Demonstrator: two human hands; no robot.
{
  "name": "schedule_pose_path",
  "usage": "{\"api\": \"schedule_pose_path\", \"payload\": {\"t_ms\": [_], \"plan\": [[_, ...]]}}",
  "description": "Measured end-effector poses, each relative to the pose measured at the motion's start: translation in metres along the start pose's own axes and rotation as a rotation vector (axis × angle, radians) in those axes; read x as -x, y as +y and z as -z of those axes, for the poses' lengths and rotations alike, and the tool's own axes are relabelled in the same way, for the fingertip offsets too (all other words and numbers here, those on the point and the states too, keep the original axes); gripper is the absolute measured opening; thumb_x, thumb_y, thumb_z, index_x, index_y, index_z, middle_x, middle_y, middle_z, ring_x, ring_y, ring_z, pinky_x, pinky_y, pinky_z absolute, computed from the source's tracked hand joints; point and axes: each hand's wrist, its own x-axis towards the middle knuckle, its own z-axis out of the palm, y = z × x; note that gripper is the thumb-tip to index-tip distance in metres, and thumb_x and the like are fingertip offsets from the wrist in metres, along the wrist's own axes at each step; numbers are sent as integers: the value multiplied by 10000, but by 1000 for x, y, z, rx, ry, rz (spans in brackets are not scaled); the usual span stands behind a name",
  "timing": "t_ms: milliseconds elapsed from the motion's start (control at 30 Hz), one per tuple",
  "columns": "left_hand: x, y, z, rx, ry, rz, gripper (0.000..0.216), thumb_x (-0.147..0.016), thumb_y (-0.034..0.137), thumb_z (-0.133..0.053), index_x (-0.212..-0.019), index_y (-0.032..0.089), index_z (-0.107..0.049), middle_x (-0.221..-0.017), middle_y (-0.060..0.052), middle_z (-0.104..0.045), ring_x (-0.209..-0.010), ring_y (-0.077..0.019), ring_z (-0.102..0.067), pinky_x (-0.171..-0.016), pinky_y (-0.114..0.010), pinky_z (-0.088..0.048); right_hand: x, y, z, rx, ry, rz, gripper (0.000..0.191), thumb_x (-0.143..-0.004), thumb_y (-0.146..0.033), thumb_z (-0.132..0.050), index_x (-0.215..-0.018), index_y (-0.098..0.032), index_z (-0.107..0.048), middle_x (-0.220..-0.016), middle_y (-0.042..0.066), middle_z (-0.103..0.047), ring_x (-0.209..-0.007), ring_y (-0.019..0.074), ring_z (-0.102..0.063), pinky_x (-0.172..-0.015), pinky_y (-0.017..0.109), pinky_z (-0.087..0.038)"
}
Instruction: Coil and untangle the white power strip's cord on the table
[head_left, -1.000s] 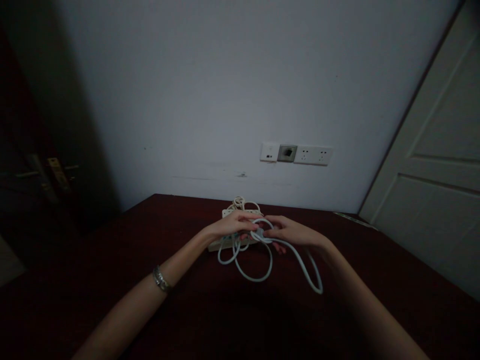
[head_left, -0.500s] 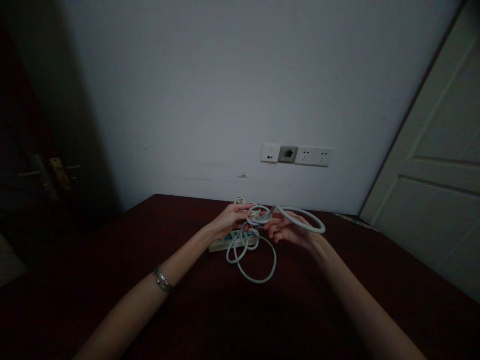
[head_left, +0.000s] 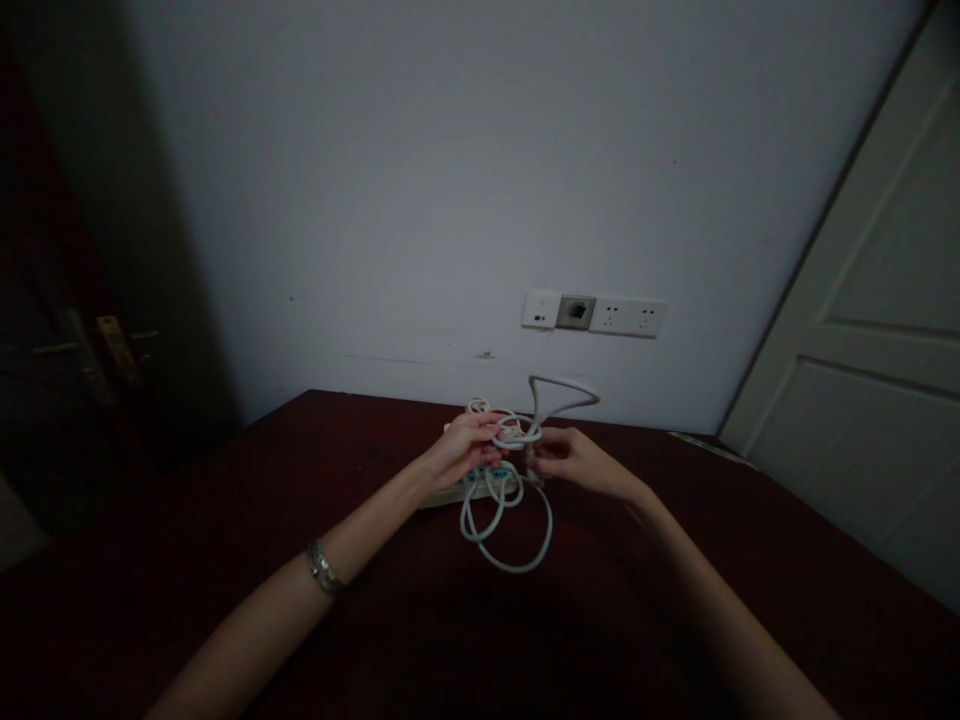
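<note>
A whitish-grey cable (head_left: 545, 530) hangs in tangled loops between my two hands. My left hand (head_left: 463, 447) pinches a small loop of it between thumb and fingers. On the other side, my right hand (head_left: 574, 457) has its fingertips closed on the cable by a pale, clear-looking end piece, too blurred to make out fully. One loop stands up above my right hand, and the larger loops droop below. Behind the left hand lies a white power strip (head_left: 442, 497) with blue-green sockets, partly covered by hand and cable.
Everything is over a dark red table (head_left: 360, 640) against a pale wall. A thinner cream cord (head_left: 478, 404) lies coiled behind the hands. Wall sockets (head_left: 626, 317) and a grey wall plate (head_left: 576, 312) sit above the table. A white door (head_left: 885, 400) stands at the right.
My right hand has turned over, palm now downward, and grips lower on the cable. The loop that stuck out to the right now stands upward. My left hand stays nearly in place.
</note>
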Motion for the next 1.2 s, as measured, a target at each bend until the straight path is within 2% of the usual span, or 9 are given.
{"api": "schedule_pose_path", "payload": {"t_ms": [133,267,367,567,733,867,1200], "plan": [[1,3,-1,37,-15,-19,234,-724,105,-582,-952,51,-580,-657,-4,-494,-426,-25,-384,-403,-188,-250,1,17,4,360,101,-59,164,-707,-294,-590,-782,-150,-622,-782,23,-568,-678,117,-496,-617,232,-365],[3,8,1,57,-14,-30,218,-716,110,-580,-930,66,-578,-658,-4,-510,-387,-1,-320,-377,-185,-172,3,36,17,695,129,-198,171,-709,-297,-587,-806,-167,-642,-825,66,-597,-745,157,-537,-657,249,-367],[5,12,2,6,-61,-47,278,-706,143,-590,-972,62,-581,-640,-20,-539,-386,-13,-333,-368,-194,-145,7,48,28,857,174,-297,200,-717,-319,-575,-823,-176,-666,-863,96,-603,-770,184,-552,-680,269,-368],[7,4,0,-178,-211,9,447,-652,139,-576,-1092,68,-543,-599,-12,-587,-363,-24,-337,-347,-177,-142,20,63,51,974,299,-448,255,-753,-377,-536,-838,-196,-695,-832,112,-611,-816,225,-565,-708,311,-386],[9,0,-4,-218,-245,33,510,-595,74,-520,-1101,58,-582,-572,5,-571,-354,-17,-312,-325,-161,-127,26,64,65,1024,425,-530,291,-761,-389,-514,-879,-205,-706,-823,123,-633,-873,255,-571,-729,330,-393],[12,0,-10,-239,-280,-1,515,-594,65,-499,-1098,77,-608,-580,6,-562,-365,-20,-308,-324,-156,-154,28,66,66,1035,506,-585,308,-753,-341,-476,-888,-195,-711,-835,145,-644,-840,265,-590,-702,332,-402],[15,-2,-16,-322,-302,-40,481,-635,77,-485,-1091,108,-637,-582,16,-511,-400,-28,-321,-346,-157,-189,31,71,71,958,556,-719,301,-709,-287,-458,-845,-183,-705,-833,137,-673,-807,278,-629,-636,321,-429]]}}
